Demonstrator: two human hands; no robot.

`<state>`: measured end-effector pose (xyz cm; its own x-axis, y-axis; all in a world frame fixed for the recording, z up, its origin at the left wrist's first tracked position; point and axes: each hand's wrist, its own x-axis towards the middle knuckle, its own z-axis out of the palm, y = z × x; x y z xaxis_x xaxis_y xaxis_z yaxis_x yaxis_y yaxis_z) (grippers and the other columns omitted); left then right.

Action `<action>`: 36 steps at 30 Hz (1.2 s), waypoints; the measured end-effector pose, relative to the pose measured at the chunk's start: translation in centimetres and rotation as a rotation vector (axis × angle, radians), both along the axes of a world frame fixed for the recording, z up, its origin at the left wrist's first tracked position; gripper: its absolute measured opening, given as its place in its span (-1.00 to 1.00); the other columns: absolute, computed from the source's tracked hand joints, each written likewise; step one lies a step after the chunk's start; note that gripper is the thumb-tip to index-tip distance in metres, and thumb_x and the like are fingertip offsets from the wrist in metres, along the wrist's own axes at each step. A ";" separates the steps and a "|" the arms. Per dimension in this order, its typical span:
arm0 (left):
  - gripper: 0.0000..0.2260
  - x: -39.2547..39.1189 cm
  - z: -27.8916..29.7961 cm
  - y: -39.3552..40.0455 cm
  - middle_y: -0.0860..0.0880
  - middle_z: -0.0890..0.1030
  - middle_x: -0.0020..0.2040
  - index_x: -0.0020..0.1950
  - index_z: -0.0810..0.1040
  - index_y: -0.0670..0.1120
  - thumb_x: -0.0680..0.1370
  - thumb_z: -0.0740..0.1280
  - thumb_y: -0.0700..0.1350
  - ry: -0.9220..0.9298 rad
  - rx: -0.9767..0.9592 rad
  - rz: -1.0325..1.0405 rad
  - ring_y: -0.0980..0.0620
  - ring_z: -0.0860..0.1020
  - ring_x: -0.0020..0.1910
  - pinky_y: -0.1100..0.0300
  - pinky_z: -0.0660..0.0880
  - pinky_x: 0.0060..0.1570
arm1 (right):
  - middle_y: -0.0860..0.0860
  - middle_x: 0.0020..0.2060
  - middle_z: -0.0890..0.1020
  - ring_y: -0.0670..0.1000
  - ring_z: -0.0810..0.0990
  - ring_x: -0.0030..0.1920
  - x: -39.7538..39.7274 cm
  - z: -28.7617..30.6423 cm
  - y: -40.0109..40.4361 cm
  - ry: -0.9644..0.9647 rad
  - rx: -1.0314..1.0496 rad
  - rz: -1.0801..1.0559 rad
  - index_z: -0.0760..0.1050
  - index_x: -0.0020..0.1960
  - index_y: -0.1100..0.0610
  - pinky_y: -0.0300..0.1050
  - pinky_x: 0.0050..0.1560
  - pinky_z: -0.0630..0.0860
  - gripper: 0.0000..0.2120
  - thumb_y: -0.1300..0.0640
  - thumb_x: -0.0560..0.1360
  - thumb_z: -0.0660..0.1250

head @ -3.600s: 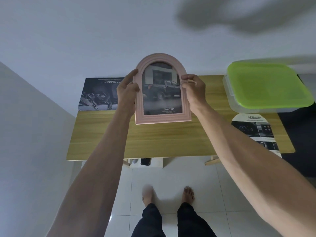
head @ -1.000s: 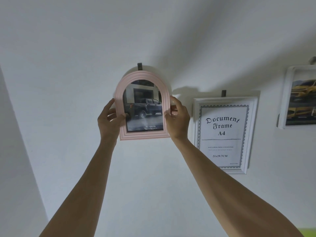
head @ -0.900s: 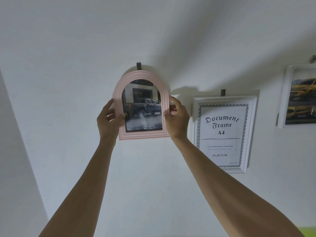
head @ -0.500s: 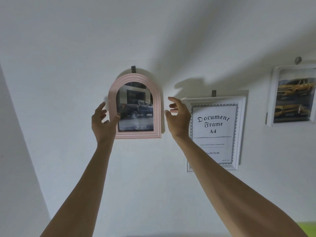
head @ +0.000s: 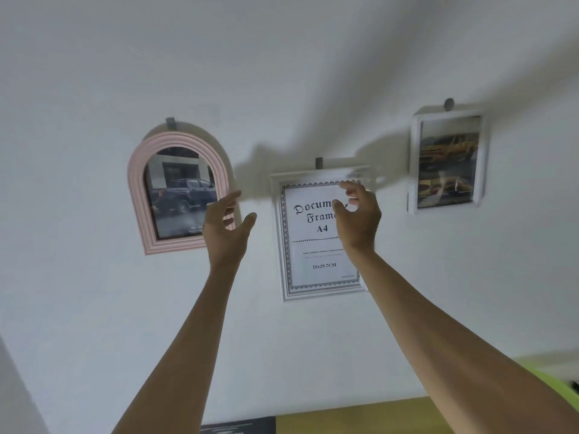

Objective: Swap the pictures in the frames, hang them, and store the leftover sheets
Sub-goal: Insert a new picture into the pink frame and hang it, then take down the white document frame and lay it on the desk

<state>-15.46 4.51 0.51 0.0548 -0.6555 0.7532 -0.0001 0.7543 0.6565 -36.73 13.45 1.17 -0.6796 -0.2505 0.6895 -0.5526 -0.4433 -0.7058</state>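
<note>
Hanging on the white wall point(head: 94, 308), three frames face two raised, empty hands.

Head view: the pink arched frame point(head: 138, 195), holding a dark pickup picture, hangs from a grey hook point(head: 170, 123) at left. The left hand point(head: 227, 228), fingers loosely spread, overlaps its lower right corner. The right hand point(head: 357, 214), fingers half-curled and gripping nothing, is raised before the white document frame point(head: 313, 292). A white frame with a yellow car picture point(head: 448, 161) hangs at right. Below, a wooden table point(head: 360, 415) edge bears a dark sheet point(head: 238, 426).

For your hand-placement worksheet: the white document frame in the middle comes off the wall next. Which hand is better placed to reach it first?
Probably the right hand: it is open in front of the document frame, near its top. The left hand hovers between it and the pink arched frame.
</note>
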 end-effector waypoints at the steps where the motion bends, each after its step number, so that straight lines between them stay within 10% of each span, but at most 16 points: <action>1: -0.54 -1.1 -0.4 0.4 -0.01 0.58 0.20 0.30 0.59 0.06 0.42 0.54 -0.19 -0.008 0.015 -0.034 0.05 0.56 0.12 0.12 0.56 0.12 | 0.02 0.04 0.60 -0.04 0.55 -0.02 -1.2 -0.6 0.5 -0.021 0.012 -0.005 0.64 0.14 0.05 -0.15 0.10 0.52 -0.66 0.32 0.42 0.42; 10: -0.22 -6.3 -4.0 0.5 -0.10 0.58 0.22 0.54 0.29 0.24 0.44 0.52 -0.23 -0.092 0.117 -0.186 -0.06 0.59 0.15 -0.05 0.62 0.11 | -0.07 0.13 0.63 0.01 0.58 0.15 -6.8 -4.7 1.7 0.005 0.121 0.077 0.58 0.21 0.04 -0.06 0.25 0.53 -0.64 0.29 0.45 0.44; 15: -0.18 -7.4 -4.9 0.8 -0.09 0.63 0.14 0.57 0.20 0.26 0.48 0.36 -0.37 -0.150 0.112 -0.127 0.05 0.57 -0.07 0.30 0.59 -0.12 | -0.01 0.16 0.65 0.01 0.61 0.12 -7.6 -6.1 0.8 0.130 0.169 0.072 0.56 0.25 0.05 -0.10 0.21 0.54 -0.58 0.38 0.46 0.40; 36: -0.09 -5.7 -6.5 5.9 -0.07 0.63 -0.08 0.59 0.20 0.18 0.38 0.28 -0.51 -0.220 0.264 -0.192 0.08 0.58 -0.24 0.29 0.56 -0.24 | -0.02 0.14 0.62 -0.18 0.54 -0.04 -6.7 -7.5 5.0 0.039 0.235 0.040 0.58 0.17 -0.02 -0.25 0.04 0.49 -0.48 0.47 0.43 0.17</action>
